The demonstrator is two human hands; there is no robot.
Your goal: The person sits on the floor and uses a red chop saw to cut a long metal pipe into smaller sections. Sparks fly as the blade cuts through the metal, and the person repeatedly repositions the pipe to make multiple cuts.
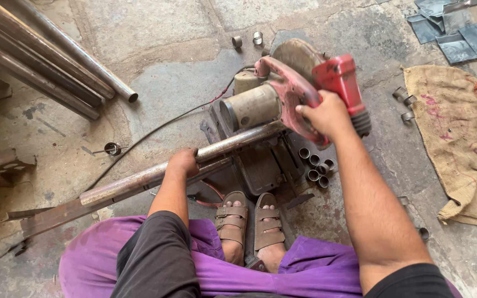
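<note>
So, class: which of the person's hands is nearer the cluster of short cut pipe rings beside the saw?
Right. The right hand grips the red saw handle just above the rings; the left hand holds the long pipe, farther off.

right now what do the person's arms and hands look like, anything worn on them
Both hands, left hand and right hand, are bare: no gloves, rings or watch show. The forearms are uncovered. Short dark sleeves cover the upper arms, blackish grey and plain, with no markings visible.
</note>
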